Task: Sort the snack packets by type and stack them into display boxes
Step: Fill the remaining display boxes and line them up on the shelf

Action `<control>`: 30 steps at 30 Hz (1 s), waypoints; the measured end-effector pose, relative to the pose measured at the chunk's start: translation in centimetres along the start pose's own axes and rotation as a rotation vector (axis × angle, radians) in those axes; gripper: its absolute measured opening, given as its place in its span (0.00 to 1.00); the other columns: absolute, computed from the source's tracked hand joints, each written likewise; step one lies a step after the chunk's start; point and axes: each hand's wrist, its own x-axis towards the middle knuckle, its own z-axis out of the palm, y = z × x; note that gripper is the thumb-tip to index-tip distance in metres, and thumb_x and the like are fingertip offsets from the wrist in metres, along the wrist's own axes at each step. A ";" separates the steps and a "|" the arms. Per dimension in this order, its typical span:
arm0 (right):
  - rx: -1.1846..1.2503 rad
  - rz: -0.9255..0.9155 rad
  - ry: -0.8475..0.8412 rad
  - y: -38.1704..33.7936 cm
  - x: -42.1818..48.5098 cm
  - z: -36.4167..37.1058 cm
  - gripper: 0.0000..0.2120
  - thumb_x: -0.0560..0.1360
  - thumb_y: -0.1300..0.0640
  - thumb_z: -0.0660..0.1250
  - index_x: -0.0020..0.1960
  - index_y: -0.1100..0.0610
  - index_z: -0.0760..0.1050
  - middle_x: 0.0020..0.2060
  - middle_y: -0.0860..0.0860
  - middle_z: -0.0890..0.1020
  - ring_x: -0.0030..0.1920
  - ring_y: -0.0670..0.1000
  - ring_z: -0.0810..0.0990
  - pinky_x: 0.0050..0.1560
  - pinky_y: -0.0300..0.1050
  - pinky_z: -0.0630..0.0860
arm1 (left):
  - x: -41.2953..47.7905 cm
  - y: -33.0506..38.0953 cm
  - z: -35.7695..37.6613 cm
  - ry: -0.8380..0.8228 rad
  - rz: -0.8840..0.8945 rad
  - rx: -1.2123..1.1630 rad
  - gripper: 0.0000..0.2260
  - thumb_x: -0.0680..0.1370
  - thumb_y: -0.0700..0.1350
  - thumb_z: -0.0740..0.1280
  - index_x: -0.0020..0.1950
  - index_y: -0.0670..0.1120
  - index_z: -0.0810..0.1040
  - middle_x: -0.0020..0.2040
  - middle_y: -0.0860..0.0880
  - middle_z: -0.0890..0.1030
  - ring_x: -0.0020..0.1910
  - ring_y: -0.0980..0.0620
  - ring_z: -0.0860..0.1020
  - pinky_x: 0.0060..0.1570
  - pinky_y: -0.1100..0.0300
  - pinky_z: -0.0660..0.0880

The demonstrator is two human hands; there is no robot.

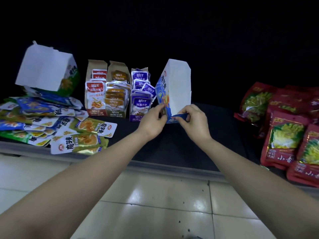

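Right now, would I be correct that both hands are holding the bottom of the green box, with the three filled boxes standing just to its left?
Not quite: in the head view the left hand and right hand hold the bottom of the blue box; the green box sits untouched at far left. The three filled boxes do stand just left of the blue one.

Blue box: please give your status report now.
Left hand pinches blue box bottom corner, right hand pinches its flap. Box tilted. Purple display box close on its left.
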 end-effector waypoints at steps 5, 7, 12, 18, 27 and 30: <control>0.033 -0.004 0.066 0.9 -0.2 -0.4 0.06 0.72 0.60 0.74 0.43 0.58 0.77 0.38 0.40 0.71 0.35 0.40 0.70 0.36 0.31 0.65 | 0.4 -0.2 1.1 0.006 0.038 0.043 0.24 0.80 0.43 0.61 0.76 0.50 0.63 0.66 0.47 0.74 0.51 0.48 0.78 0.58 0.48 0.75; 0.057 -0.022 0.103 0.9 -0.3 -0.5 0.06 0.72 0.59 0.74 0.43 0.57 0.77 0.38 0.39 0.71 0.36 0.41 0.69 0.38 0.32 0.66 | 0.5 -0.3 1.3 0.006 0.061 0.052 0.25 0.80 0.43 0.61 0.77 0.52 0.62 0.66 0.48 0.73 0.52 0.49 0.78 0.57 0.48 0.76; 0.084 0.054 0.145 1.6 -0.4 -0.7 0.06 0.73 0.59 0.72 0.44 0.57 0.75 0.38 0.41 0.71 0.35 0.41 0.69 0.38 0.32 0.66 | 0.8 -0.7 1.0 0.018 0.069 0.057 0.24 0.81 0.43 0.61 0.76 0.54 0.62 0.69 0.49 0.69 0.57 0.51 0.76 0.58 0.51 0.75; -0.115 0.165 -0.038 2.0 -1.0 1.5 0.07 0.72 0.58 0.74 0.45 0.58 0.76 0.43 0.48 0.76 0.41 0.48 0.75 0.41 0.44 0.74 | 0.2 -2.5 1.1 -0.113 -0.001 0.139 0.23 0.81 0.42 0.60 0.76 0.52 0.63 0.72 0.47 0.67 0.66 0.49 0.71 0.60 0.59 0.69; -0.083 0.152 -0.136 0.1 -1.2 2.8 0.07 0.72 0.60 0.68 0.49 0.54 0.79 0.45 0.47 0.79 0.42 0.46 0.77 0.43 0.47 0.77 | -1.1 -3.9 0.3 -0.282 -0.063 0.071 0.23 0.80 0.40 0.62 0.74 0.53 0.69 0.68 0.48 0.75 0.63 0.50 0.75 0.64 0.55 0.72; 0.063 0.049 -0.062 -2.9 0.2 3.1 0.06 0.73 0.62 0.66 0.48 0.53 0.78 0.42 0.45 0.79 0.33 0.40 0.74 0.38 0.37 0.70 | -1.9 -4.2 -2.0 -0.131 0.018 0.078 0.15 0.79 0.40 0.63 0.65 0.51 0.78 0.60 0.49 0.81 0.57 0.51 0.79 0.59 0.52 0.75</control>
